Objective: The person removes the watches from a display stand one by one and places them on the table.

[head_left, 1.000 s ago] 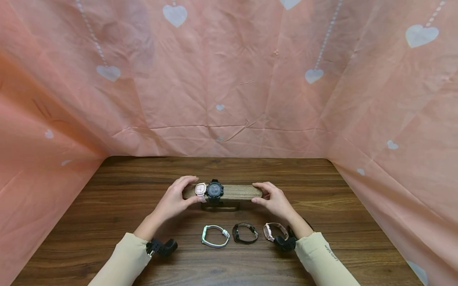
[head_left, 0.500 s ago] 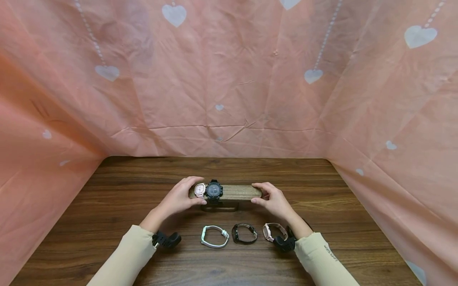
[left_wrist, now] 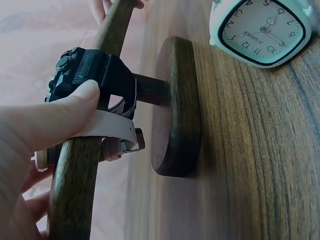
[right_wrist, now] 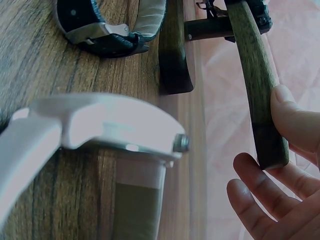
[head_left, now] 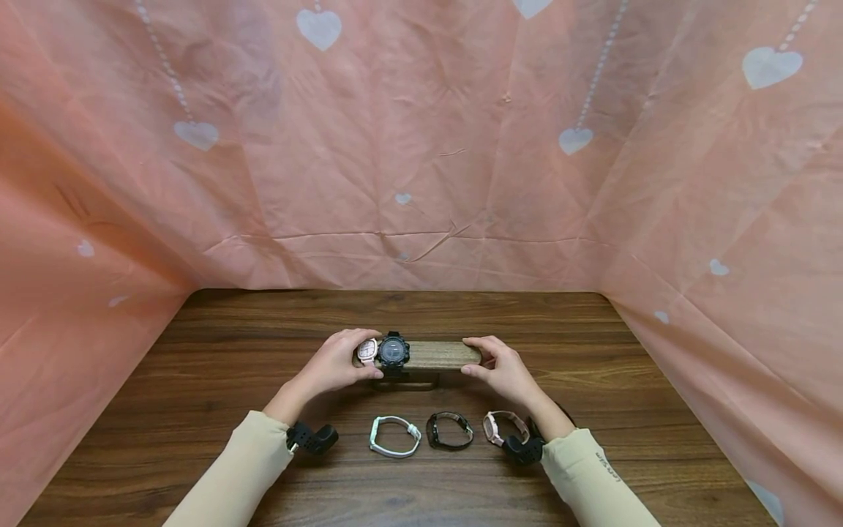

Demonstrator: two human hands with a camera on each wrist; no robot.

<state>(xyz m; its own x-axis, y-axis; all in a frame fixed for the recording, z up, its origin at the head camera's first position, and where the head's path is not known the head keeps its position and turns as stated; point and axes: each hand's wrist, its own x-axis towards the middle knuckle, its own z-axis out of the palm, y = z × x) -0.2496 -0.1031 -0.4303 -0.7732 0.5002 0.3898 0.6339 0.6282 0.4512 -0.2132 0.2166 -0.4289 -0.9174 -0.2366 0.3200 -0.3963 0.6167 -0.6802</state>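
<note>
A wooden watch stand has a horizontal bar (head_left: 444,354) carrying two watches near its left end. My left hand (head_left: 332,360) grips the pale pink square-faced watch (head_left: 367,352), fingers behind the bar and thumb across the front. In the left wrist view the thumb lies over its pale strap (left_wrist: 107,125), the tip against the black chunky watch (left_wrist: 82,72) right beside it. At the bar's other end, my right hand (head_left: 503,368) holds the stand between thumb and fingers. The bar's left end is hidden by my left hand in the head view.
In front of the stand lie a mint-white watch (head_left: 395,437), a black watch (head_left: 450,430) and a pink watch (head_left: 506,427), closed in loops on the wooden table (head_left: 263,337). The stand's base (left_wrist: 185,110) rests on the tabletop. Pink curtains (head_left: 421,146) enclose the table's back and sides.
My left hand has moved right along the bar, closing in round the pale pink watch and covering the bar's left end. My right hand has stayed at the other end.
</note>
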